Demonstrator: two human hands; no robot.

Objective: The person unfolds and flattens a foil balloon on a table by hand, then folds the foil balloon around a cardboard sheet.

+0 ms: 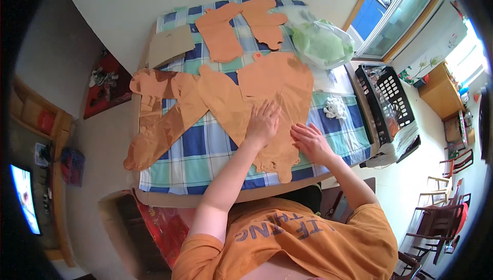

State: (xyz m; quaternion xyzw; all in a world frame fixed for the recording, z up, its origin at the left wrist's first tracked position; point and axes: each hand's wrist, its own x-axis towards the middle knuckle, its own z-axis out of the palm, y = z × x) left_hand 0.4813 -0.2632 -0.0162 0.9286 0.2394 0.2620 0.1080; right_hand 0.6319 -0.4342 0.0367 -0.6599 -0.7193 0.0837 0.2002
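Together on one copper foil shape (284,147), unclenched left hand (264,123), unclenched right hand (311,140), one green bag (324,43)

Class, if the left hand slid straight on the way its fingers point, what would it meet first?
The left hand would probably first meet the near edge of the flat, matte orange, squarish piece lying on the shiny copper-coloured sheet; the exact gap is hard to judge.
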